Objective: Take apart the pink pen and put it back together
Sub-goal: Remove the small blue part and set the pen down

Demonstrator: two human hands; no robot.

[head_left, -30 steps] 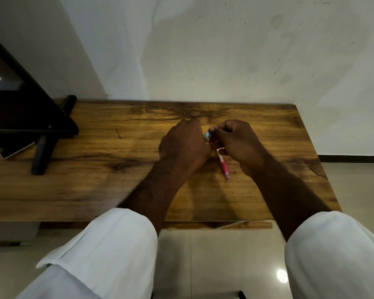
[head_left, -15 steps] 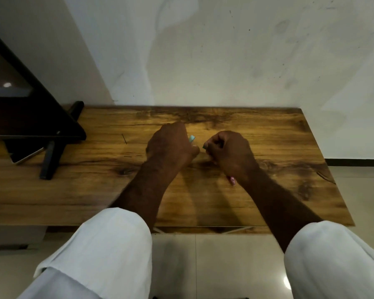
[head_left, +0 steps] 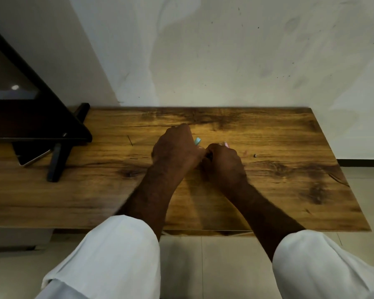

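Both my hands are fisted over the wooden table (head_left: 268,130): left hand (head_left: 175,147) pinching a teal piece (head_left: 197,140), right hand (head_left: 224,161) wrapped round the pink pen (head_left: 226,144). That 1 tiny loose bit (head_left: 255,156) nearby could roll off if I bump it.

Dim, soft light; forearms cast faint shadows on the table (head_left: 268,137), edges bowed by wide-angle distortion.
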